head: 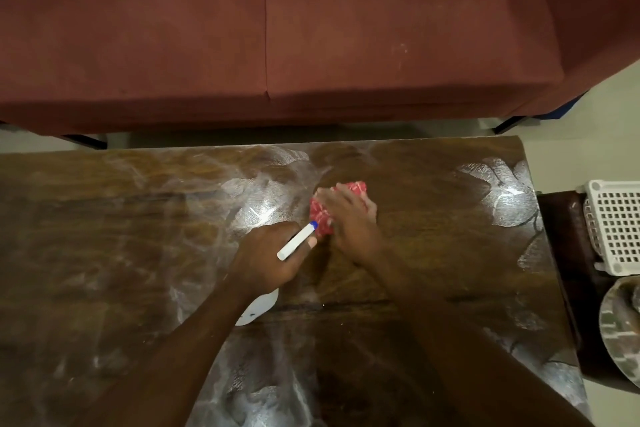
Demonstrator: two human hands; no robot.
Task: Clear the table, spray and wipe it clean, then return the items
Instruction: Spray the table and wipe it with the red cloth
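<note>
A dark wooden table (104,236) fills the lower view, its top streaked with pale wet smears. My right hand (349,218) presses flat on a red and white patterned cloth (323,215) near the table's middle. My left hand (273,256) is closed around a white spray bottle (258,308); its white nozzle with a blue tip (298,241) points toward the cloth. Most of the bottle's body is hidden under my left forearm.
A dark red sofa (277,28) stands just beyond the table's far edge. At the right, on a lower dark stand, sit a white lattice basket (613,225) and a round mottled object (620,329). Pale floor shows between sofa and table.
</note>
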